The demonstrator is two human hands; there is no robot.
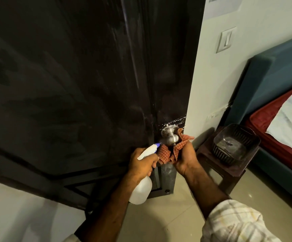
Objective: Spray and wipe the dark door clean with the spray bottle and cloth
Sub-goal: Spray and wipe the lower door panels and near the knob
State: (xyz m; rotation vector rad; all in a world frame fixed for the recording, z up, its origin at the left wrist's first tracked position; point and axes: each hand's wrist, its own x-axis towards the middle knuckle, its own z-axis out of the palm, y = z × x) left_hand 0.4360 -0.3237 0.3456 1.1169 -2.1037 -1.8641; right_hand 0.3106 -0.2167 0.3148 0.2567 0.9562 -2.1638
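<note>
A: Fingers first. What did each hand have?

B: Left hand (142, 163) was curled round the neck of the translucent white plastic spray bottle (141, 187) with the blue nozzle tip, nozzle aimed toward 1 o'clock at the round brushed-steel doorknob (170, 135). Right hand (185, 158) gripped the bunched orange-and-brown checked cloth (169, 152), fingers wrapped into it.

A: Cloth on the knob?

B: Touching it. Cloth sat against the knob from 5 o'clock, a corner sticking out at 3 o'clock of the knob.

A: Door?

B: Dark glossy brown wooden door (72, 84) filled the frame from 9 to 12 o'clock. Pale streaks ran down it near the edge; white droplets sat just above the knob.

A: Surroundings?

B: White wall (211, 75) at 1 o'clock with a white switch plate (226, 39). Dark ribbed plastic basket (236, 144) on a dark wooden stool (223, 170) at 3 o'clock of the hands, near the door edge. Beyond it, a teal upholstered bed frame (272, 70) with red sheet. Pale tiled floor (168, 215) at 6 o'clock.
</note>
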